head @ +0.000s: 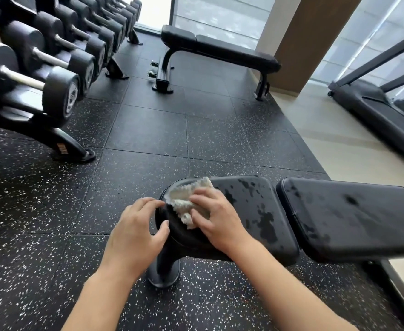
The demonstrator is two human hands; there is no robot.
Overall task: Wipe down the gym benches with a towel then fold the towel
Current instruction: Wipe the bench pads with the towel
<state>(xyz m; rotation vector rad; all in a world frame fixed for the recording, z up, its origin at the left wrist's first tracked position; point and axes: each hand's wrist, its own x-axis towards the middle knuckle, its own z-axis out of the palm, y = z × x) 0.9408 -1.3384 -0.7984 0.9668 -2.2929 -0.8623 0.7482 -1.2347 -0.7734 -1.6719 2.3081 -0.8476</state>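
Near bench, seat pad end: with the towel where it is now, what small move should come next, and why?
Probably slide the right hand with the towel rightward along the seat pad. Dark wet-looking blotches cover that pad and the back pad, and the towel sits only at the left end, where the left hand grips the edge.

Single head-worn, wide-angle view, facing forward and down.

The camera looks from standing height onto the near bench (pixel 255 211), close below, with both forearms entering from the bottom edge. Farther off lie the speckled floor (pixel 148 139), a dumbbell rack (pixel 40 68) at left, a second bench (pixel 220 48) and windows (pixel 220 15).
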